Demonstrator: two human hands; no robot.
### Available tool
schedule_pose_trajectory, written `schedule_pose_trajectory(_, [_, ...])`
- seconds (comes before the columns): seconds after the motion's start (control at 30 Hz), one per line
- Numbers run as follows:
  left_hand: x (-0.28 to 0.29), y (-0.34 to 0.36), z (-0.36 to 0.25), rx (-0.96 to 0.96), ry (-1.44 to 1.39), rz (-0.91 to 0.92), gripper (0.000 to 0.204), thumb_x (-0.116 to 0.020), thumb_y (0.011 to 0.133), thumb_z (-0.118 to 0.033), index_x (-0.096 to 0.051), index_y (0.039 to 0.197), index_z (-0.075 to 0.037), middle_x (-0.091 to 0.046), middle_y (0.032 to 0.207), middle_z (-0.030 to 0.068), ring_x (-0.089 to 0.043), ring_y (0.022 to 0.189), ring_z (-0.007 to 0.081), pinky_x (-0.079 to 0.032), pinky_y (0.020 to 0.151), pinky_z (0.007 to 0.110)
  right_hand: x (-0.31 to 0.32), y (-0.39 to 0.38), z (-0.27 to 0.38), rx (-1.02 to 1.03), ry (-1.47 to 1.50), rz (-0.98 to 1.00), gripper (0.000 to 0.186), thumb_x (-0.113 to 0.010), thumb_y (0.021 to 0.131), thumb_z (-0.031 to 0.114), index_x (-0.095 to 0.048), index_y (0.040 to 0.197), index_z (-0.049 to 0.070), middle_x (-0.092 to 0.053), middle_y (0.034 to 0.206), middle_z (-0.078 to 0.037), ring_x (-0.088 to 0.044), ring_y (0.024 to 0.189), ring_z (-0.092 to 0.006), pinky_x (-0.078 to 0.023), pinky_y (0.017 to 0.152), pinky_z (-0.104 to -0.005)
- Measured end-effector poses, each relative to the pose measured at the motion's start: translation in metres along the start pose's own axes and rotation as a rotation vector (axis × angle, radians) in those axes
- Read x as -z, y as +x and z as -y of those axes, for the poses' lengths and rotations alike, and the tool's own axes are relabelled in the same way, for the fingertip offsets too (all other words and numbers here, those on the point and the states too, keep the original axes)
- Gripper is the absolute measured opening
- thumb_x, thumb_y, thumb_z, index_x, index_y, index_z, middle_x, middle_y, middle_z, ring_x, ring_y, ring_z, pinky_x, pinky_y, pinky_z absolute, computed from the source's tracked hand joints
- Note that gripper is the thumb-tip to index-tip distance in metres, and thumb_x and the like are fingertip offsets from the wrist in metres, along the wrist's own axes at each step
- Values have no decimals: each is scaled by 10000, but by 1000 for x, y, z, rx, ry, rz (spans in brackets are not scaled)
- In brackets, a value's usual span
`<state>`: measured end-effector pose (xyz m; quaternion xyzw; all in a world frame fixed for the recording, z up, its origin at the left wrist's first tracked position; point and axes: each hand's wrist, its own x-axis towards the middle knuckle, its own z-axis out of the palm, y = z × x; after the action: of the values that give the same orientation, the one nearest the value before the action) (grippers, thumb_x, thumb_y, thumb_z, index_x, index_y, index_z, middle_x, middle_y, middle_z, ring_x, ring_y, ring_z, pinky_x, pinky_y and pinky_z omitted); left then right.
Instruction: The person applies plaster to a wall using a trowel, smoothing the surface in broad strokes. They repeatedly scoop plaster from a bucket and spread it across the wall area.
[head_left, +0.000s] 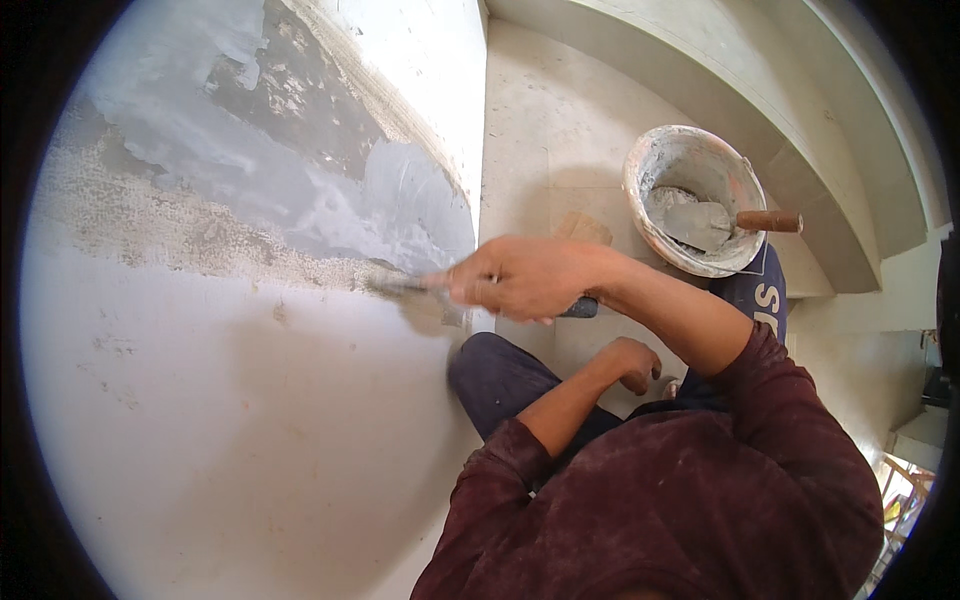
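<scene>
My right hand (530, 280) is closed around the dark handle of a trowel (400, 284), whose blade lies against the wall along the lower edge of a grey plaster patch (400, 195). Hand and blade are smeared by motion, so the blade's exact shape is unclear. Over my lap hangs my left hand (630, 365), holding nothing, its fingers loosely bent and the thumb apart. To the right of my right hand stands a splattered white bucket (640, 205) with grey mix inside. A second trowel (700, 224) rests in it, its wooden handle sticking out over the rim.
The pale wall (280, 430) rises close on my left, rough and speckled beside the plaster. A small tan piece (582, 228) lies on the floor (530, 130) near the bucket. Curved pale ledges (790, 120) run behind the bucket. My bent knee (500, 375) is beside the wall.
</scene>
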<state>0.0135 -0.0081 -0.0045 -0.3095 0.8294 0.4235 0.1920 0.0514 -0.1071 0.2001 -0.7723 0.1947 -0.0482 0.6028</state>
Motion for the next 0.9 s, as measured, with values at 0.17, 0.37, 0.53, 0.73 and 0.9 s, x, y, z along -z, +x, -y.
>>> schedule_pose_trajectory(0.17, [6,-13,4,83,-39,-43,493,-673,689,-242,-648,1174,-159,-658,1117,132,-614,1057,313,-480,906,419,63,45,-17,-62,11,-297,403,-415,1002,314,-569,1236,24,-524,712,-57,-529,553,-135,-465,475,-298])
schedule_pose_trajectory(0.37, [6,-112,-36,-33,-273,-818,251,-615,803,-77,-670,1047,-72,-663,964,159,-635,936,340,-500,797,420,46,48,-29,-50,74,-229,397,-425,1006,355,-541,849,9,-493,652,-34,-467,481,-107,-436,442,-283])
schedule_pose_trajectory(0.53, [-39,-254,-111,381,354,-1740,229,-627,834,-132,-638,1049,-55,-639,928,76,-607,797,234,-490,735,347,-10,3,-42,-17,66,84,416,-426,997,292,-528,1312,40,-576,662,-94,-564,548,-164,-516,517,-330])
schedule_pose_trajectory(0.73, [-55,-352,-160,1210,1218,-2267,397,-528,937,-287,-504,1210,0,-394,1336,181,-321,1312,344,-307,1062,543,45,47,-83,-168,79,-232,391,-412,1007,262,-520,1336,79,-502,710,-24,-520,525,-106,-472,440,-259])
schedule_pose_trajectory(0.9, [-88,-369,-135,1446,1409,-2014,501,-537,940,-374,-470,1288,-20,-247,1491,166,-45,1441,359,-160,1112,585,75,83,-67,-98,69,-240,306,-451,985,233,-597,1159,28,-479,668,-18,-483,499,-85,-430,407,-248])
